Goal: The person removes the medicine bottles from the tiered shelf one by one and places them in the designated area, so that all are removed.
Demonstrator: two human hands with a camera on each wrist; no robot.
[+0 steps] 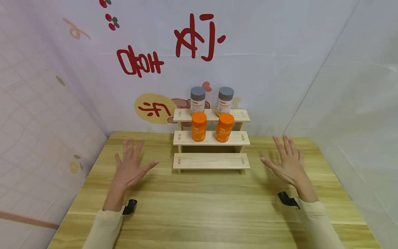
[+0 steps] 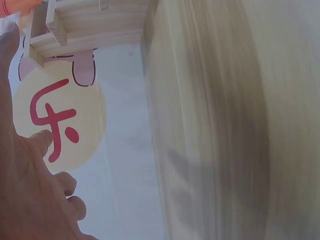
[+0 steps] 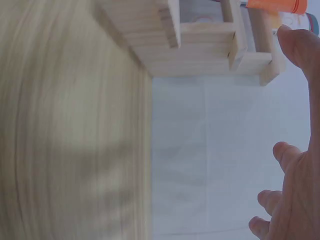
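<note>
A three-step wooden rack (image 1: 211, 161) stands at the back middle of the table. On its top step are two grey-capped bottles, the left one (image 1: 197, 100) and the right one (image 1: 225, 101). The middle step bears two orange bottles, one at left (image 1: 199, 127) and one at right (image 1: 224, 128); the lowest step is bare. To the left of the rack my left hand (image 1: 130, 168) hovers with fingers spread, holding nothing. My right hand (image 1: 289, 166) is spread likewise on the rack's right side, touching nothing. Both wrist views show the rack's side beyond the thumb.
The wooden table (image 1: 199, 211) reaches back to a white printed cloth (image 1: 264, 69) with red characters. Pale cloth also hangs along the left and right sides. A black wrist mount (image 1: 130, 206) shows by the left sleeve, another mount (image 1: 287, 199) by the right.
</note>
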